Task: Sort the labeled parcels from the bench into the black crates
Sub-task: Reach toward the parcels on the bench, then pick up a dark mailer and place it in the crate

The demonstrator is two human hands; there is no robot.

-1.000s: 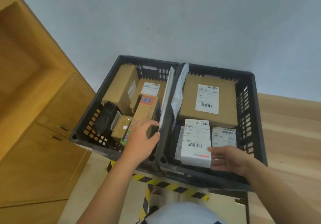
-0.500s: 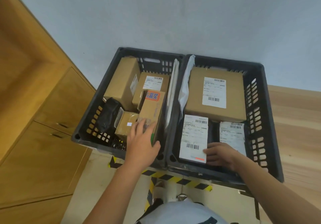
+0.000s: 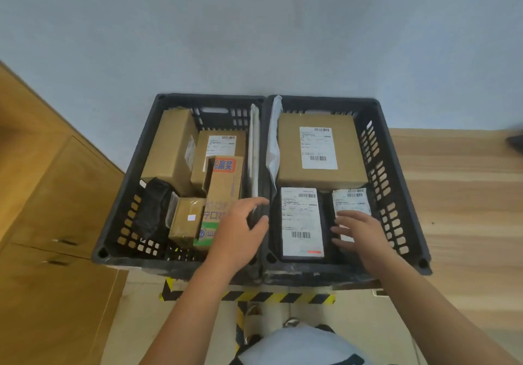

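The white parcel [image 3: 301, 223] is now laid flat in the right crate [image 3: 396, 194], released by the right hand [image 3: 362, 231], which was moved onto the small parcel [image 3: 351, 199] beside it, fingers straight and spread. The left hand [image 3: 240, 231] was taken off the carton [image 3: 226, 186] in the left crate [image 3: 127, 217] and lies across the middle rims [image 3: 262, 166]; whether they are gripped cannot be told. Both parcels seem placed, so the bench can be visited next
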